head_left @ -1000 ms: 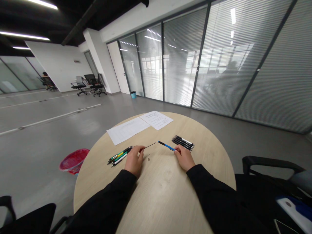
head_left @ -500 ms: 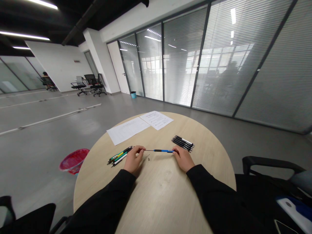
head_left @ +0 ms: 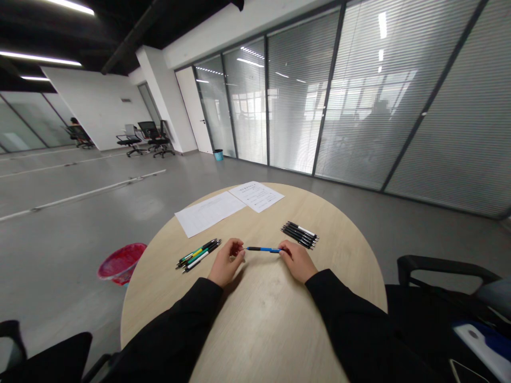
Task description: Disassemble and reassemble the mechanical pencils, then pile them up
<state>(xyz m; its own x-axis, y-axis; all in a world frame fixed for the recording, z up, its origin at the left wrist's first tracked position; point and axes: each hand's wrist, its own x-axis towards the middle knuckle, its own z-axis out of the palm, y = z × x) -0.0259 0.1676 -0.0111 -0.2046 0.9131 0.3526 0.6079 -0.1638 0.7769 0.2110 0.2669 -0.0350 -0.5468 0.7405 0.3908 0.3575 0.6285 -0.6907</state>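
My right hand [head_left: 297,260] grips the rear end of a blue pen [head_left: 265,249] with a dark grip, held level just above the round wooden table. At the pen's front, a short thin length of refill [head_left: 245,249] sticks out. My left hand [head_left: 227,261] has its thumb and fingers curled around that tip; the exact contact is hard to see. Left of it lies a group of green, yellow, white and black pens [head_left: 198,255]. Beyond my right hand, several black pens [head_left: 300,235], one with a white barrel, lie side by side.
Two printed sheets of paper [head_left: 211,213] lie at the table's [head_left: 271,330] far side. A red-lined basket [head_left: 122,263] stands on the floor to the left. Black chairs flank the table; a phone [head_left: 465,371] lies on the right one.
My left hand has moved right, toward the pen, and the long exposed refill has slid mostly into the barrel. The pen has shifted slightly left. A small piece on the table is now hidden.
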